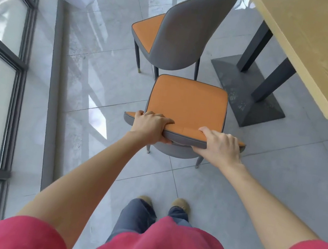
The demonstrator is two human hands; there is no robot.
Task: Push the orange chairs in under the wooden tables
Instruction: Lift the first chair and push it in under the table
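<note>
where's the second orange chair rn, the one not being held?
Head view, upper centre: the grey-backed orange chair stands on the tiled floor just beyond the held orange chair, left of the wooden table's dark base.

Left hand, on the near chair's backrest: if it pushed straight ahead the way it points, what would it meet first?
Probably the grey back of the far chair, beyond the near chair that the left hand grips; depth is unclear.
</note>
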